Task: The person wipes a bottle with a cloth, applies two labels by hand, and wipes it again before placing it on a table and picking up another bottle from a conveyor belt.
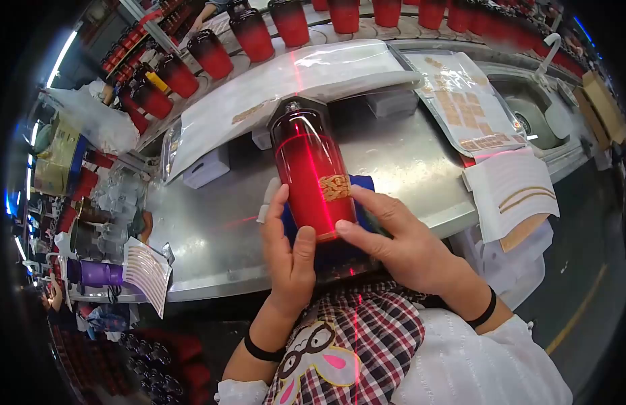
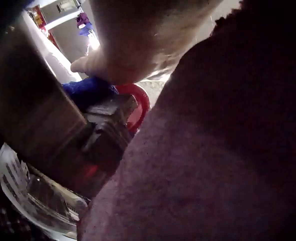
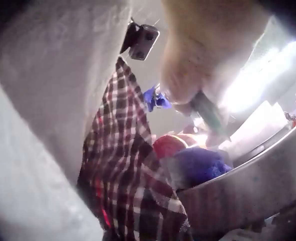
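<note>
A glossy red bottle [image 1: 306, 158] with a dark shoulder lies neck away from me on a blue cloth [image 1: 362, 182] over the metal table. On its right side is a gold patterned decal [image 1: 335, 187]. My left hand [image 1: 286, 260] rests along the bottle's left side, fingers extended, thumb near the base; white covers [image 1: 267, 199] show on some fingertips. My right hand [image 1: 417, 253] has its index fingertip at the decal's edge and its thumb on the bottle below. A dark green strip [image 3: 208, 113] sticks out from its lower fingers in the right wrist view.
Behind the bottle stands a white sheet-covered tray [image 1: 286, 71] on blocks. Gold decals lie on a sheet [image 1: 461, 101] at right, near a sink [image 1: 529, 101]. A striped decal sheet [image 1: 147, 270] hangs at the left edge. Red-black bottles [image 1: 289, 23] line a conveyor behind.
</note>
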Demonstrator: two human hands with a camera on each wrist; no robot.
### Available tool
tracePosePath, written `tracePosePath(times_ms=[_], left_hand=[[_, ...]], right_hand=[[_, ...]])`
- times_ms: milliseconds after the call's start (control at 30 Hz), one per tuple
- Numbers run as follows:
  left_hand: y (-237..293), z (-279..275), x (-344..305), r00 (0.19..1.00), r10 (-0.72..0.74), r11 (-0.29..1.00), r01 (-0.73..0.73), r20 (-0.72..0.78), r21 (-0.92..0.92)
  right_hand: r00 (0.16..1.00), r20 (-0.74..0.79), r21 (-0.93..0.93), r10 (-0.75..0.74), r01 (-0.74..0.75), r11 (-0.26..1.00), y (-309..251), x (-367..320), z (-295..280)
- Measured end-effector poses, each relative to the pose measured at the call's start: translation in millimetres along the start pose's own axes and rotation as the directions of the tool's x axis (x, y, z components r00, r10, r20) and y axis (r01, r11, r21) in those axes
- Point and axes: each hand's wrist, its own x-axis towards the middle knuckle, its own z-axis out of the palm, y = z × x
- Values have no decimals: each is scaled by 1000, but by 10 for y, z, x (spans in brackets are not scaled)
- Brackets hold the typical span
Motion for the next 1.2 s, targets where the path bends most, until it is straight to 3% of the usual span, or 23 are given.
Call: tracePosePath(times_ms=[167,400,500,533,567,667,767,867,967,1067,1200], left_hand=[[34,19,-3,1000,8,996,-9,15,94],[45,-25,-55,998,58,992,-58,-1,109],[180,-30,-28,944,278,747,-329,179,578],[189,-3,-17,942,266,700,-335,205,631],[166,-8,7,939,269,701,-344,215,625],[20,-64,40,931,279,717,-364,234,594],[-18,-52,-1,962,227,879,-269,151,393],[61,-29,38,987,138,972,-150,80,182],[132,39,89,995,75,984,-85,67,159],[188,92,109,994,68,959,-88,83,270],[189,135,94,999,12,975,-22,46,222]], right_hand=[[998,56,-137,15,-7,991,69,-77,57],[997,-21,-98,78,-80,992,136,-160,28],[990,-94,-20,109,-111,994,164,-204,3],[984,-129,31,120,-117,993,161,-201,2],[978,-163,82,130,-118,990,149,-194,1],[903,-189,435,385,-274,857,28,-183,-30],[885,-195,453,422,-300,840,12,-168,-66],[882,-66,491,467,-379,784,-16,-173,-91],[872,-1,579,489,-399,711,62,-188,-57],[842,120,601,525,-483,637,41,-164,-63],[858,128,609,497,-464,643,68,-132,-31]])
